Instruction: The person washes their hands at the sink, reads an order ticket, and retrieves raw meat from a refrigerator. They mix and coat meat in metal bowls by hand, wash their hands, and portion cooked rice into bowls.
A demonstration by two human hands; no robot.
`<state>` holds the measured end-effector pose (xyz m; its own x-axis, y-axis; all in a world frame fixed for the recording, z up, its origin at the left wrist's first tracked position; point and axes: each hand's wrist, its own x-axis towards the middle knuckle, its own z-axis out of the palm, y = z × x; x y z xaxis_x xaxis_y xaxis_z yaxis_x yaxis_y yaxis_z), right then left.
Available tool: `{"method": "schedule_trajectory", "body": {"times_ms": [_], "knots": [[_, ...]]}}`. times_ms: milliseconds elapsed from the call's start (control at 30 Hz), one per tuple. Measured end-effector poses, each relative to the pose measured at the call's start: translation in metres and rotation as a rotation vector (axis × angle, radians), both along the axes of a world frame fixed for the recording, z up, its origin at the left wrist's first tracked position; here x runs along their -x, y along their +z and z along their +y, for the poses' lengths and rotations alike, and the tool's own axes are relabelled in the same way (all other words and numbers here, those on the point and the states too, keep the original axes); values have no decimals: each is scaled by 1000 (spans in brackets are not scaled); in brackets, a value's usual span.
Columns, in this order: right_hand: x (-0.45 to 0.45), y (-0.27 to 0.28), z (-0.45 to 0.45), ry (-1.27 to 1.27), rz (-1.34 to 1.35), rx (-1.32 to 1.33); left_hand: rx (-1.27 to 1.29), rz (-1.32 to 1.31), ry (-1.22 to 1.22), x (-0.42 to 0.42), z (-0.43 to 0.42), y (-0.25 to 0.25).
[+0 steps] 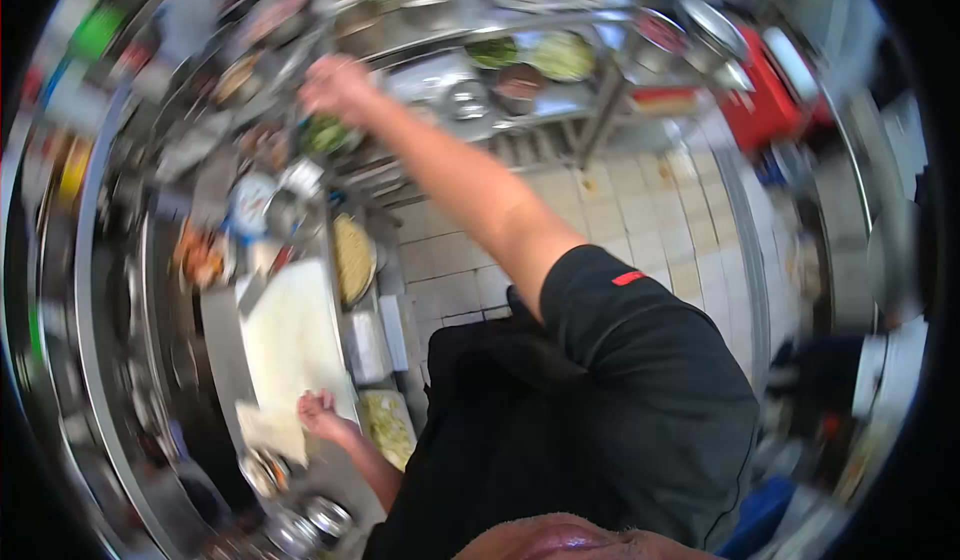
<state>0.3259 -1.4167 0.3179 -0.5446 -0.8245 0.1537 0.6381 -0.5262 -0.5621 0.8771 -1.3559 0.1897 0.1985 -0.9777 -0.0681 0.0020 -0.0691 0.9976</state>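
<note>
My left hand (325,415) hovers by the near end of a white cutting board (290,330), fingers loosely curled and a little apart, with nothing visible in them. Close to it lies a pale flat sheet (272,430). My right arm stretches far forward, and my right hand (338,90) is smeared by motion, so its fingers cannot be made out. Just below that hand is a container of green vegetables (326,135). A knife-like blade (252,295) rests on the board's far left corner.
Beside the board stand a bowl of pale yellowish food (353,258) and a tub of chopped pale-green vegetable (388,428). Metal shelves hold bowls, including shredded green vegetable (562,55). Metal bowls (328,516) sit at the counter's near end. A red container (765,95) is at right.
</note>
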Motion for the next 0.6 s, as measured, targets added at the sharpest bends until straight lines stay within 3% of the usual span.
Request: {"method": "schedule_trajectory", "body": {"times_ms": [33, 67, 167, 200, 233, 267, 300, 333, 367, 400, 433, 467, 500, 567, 600], "knots": [[-4, -28, 15, -12, 37, 77, 15, 12, -225, 19, -10, -35], [-6, -55, 30, -22, 72, 157, -21, -45, -323, 63, 3, -38], [-28, -118, 172, -298, 142, -480, -64, -261, -853, 149, 8, -99], [-16, -194, 214, -216, -2, -403, -95, -324, -1035, 179, 9, -112], [-31, -211, 284, -421, -168, -622, -124, -383, -1183, 205, 13, -119], [-31, -270, 353, -498, -261, -653, -172, -325, -1229, 232, 18, -125], [-38, -327, 427, -668, -126, -667, -130, -318, -1245, 260, 15, -135], [-47, -323, 502, -786, -279, -824, -146, -327, -1247, 289, 24, -122], [-49, -339, 580, -868, -490, -868, -155, -337, -1250, 321, 37, -105], [-69, -333, 665, -1067, -488, -889, -146, -362, -1265, 335, 57, -99], [-80, -318, 734, -1236, -682, -875, -144, -392, -1290, 361, 67, -103], [-97, -329, 810, -1345, -661, -702, -146, -424, -1315, 386, 82, -112], [-121, -313, 870, -1459, -608, -529, -196, -462, -1418, 408, 89, -131], [-154, -256, 950, -1722, -770, -401, -304, -530, -1628, 455, 109, -171], [-170, -262, 986, -1821, -789, -328, -96, -773, -1684, 470, 150, -164]]}}
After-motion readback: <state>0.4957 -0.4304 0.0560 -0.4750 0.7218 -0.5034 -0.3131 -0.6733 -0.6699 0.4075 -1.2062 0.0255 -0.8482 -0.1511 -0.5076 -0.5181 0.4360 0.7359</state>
